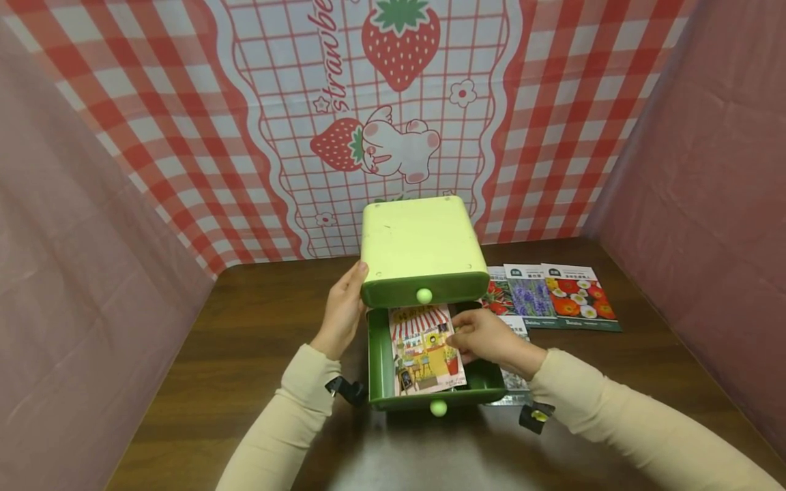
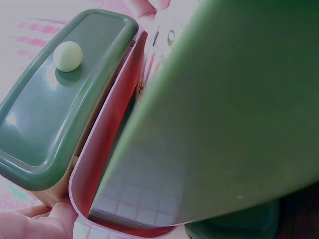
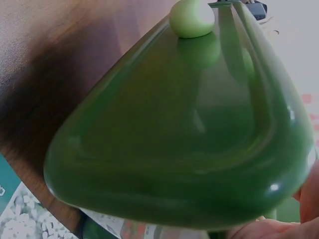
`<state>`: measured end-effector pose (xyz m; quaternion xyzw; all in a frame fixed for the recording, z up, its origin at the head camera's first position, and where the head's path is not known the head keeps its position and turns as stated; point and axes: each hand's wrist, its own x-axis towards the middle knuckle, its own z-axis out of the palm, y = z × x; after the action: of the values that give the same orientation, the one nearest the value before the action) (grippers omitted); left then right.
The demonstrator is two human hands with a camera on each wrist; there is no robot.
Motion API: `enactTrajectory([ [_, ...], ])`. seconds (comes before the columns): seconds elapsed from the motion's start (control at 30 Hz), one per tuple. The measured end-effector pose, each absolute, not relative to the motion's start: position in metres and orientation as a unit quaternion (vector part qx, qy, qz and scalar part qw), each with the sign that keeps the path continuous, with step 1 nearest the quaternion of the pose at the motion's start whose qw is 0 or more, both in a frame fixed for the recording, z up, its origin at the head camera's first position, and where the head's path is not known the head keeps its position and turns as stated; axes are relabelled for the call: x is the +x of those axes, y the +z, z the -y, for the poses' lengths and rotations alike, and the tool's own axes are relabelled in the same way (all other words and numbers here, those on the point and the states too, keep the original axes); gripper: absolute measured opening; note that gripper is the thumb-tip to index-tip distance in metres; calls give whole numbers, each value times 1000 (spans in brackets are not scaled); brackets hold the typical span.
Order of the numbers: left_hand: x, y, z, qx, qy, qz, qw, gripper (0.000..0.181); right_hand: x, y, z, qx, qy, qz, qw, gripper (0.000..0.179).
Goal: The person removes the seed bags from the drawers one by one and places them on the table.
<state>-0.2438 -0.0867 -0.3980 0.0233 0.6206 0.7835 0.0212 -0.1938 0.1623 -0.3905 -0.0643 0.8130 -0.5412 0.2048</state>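
Note:
A two-drawer box (image 1: 420,239) with a pale yellow-green top stands on the table, its upper drawer closed. Its lower green drawer (image 1: 381,358) is pulled out and holds an illustrated card (image 1: 424,351) showing a shop with a striped awning. Against the box's left side rests my left hand (image 1: 341,317), fingers along the wall near the front edge. My right hand (image 1: 488,334) is in the drawer's right part, pinching the card's right edge between thumb and fingers. In the right wrist view, the drawer front (image 3: 174,129) hides most of that hand.
Right of the box, several flower seed packets lie on the table, among them an orange poppy packet (image 1: 580,298) and a purple one (image 1: 531,293). A white-flower packet (image 1: 514,378) lies partly under the right forearm. A strawberry-patterned cloth (image 1: 393,102) hangs behind.

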Motion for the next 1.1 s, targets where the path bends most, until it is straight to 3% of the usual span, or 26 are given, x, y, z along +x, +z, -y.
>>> enactTrajectory([
  [0.27, -244, -397, 87, 22, 784, -620, 19, 68, -194, -387, -168, -48, -561, -799, 212, 41],
  [0.57, -244, -396, 86, 27, 784, -620, 16, 66, -191, -377, -177, -37, -590, -766, 252, 46],
  [1.1, -245, -397, 84, 23, 786, -617, 6, 61, -157, -356, -185, -85, -581, -752, 299, 29],
])
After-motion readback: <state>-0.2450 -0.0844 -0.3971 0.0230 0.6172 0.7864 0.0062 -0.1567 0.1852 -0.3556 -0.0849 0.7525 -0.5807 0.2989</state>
